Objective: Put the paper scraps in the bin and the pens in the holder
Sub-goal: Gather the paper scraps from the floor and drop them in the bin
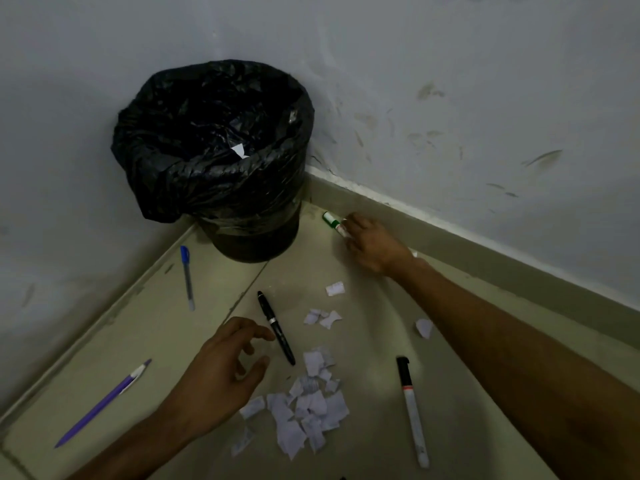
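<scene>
In the corner of the room stands the bin (214, 188), lined with a black bag, and a single white scrap (239, 151) shows inside it, so the paper part looks barely begun. In front of the bin, toward the camera, the heap of paper scraps (308, 414) lies on the floor, with a few loose pieces (322, 318) between heap and bin. The left hand (221, 372) hovers left of the heap with fingers loosely curled, grasping nothing, its fingertips just beside the black pen (276, 328). The right hand (375, 245) reaches to the right of the bin's base, near the wall, fingers curled over one end of the green marker (331, 220), which lies on the floor. The purple pen (104, 403) lies far to the front left of the bin, the white marker (412, 410) far to the front right, and the blue pen (187, 277) just left of the bin's base. No holder is in view, so by this showing every pen is yet to be stowed.
</scene>
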{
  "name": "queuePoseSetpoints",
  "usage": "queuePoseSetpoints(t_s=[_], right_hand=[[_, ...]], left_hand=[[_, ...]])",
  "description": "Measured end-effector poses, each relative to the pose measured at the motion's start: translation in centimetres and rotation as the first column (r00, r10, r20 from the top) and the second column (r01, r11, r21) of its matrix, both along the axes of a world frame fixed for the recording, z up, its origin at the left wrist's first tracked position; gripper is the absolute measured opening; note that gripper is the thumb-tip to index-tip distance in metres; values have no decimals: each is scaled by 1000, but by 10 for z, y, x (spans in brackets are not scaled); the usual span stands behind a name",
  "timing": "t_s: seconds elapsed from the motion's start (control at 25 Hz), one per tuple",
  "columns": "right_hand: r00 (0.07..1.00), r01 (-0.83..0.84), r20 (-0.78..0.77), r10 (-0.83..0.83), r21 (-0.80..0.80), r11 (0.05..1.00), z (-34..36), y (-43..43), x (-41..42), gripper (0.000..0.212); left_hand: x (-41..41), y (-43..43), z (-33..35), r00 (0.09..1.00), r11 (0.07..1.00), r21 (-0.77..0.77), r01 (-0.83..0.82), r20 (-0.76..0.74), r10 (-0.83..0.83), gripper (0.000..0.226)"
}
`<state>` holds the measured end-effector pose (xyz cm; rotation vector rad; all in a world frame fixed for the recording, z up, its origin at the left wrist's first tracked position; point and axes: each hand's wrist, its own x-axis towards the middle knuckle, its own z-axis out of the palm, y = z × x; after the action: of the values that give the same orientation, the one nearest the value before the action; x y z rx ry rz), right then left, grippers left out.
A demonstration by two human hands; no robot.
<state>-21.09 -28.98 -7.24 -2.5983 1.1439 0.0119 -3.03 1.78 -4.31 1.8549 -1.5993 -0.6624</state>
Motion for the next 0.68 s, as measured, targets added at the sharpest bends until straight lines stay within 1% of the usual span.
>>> queuePoseSetpoints(t_s=[0.08,0.2,0.36,0.4,0.48,0.52,0.56,0.6,0.68], right_hand=[[999,28,-31,-28,10,1000,-11,3,-15,44],[997,74,17,-73,-7,997,-13,34,-51,46],[999,-14,30,13,24,1000,2,101,-90,42],[999,-8,48,7,25,1000,7,111,-96,43],[989,122,83,-120,-8,993,17,102,-105,44],[977,202,68,-201,-15,979,18,88,-109,47],[968,252,19,-251,-22,968,15,71,-113,51],[961,272,-47,-273,-19,962,13,57,-116,56],[965,234,-130,-229,27,972,2,54,-115,61]], left_hand=[[2,2,-1,1000,1000,-4,-4,0,4,33],[2,8,-3,1000,1000,3,-12,11,12,35],[-2,13,-5,1000,1000,16,-1,6,1,34],[-4,14,-4,1000,1000,15,6,1,-6,33],[-6,15,0,1000,1000,4,8,2,-8,32],[-7,16,2,1000,1000,2,7,5,-7,31],[-7,16,3,1000,1000,0,6,6,-6,32],[-7,17,5,1000,1000,-2,2,10,-2,35],[-8,19,8,1000,1000,-5,-11,16,12,38]])
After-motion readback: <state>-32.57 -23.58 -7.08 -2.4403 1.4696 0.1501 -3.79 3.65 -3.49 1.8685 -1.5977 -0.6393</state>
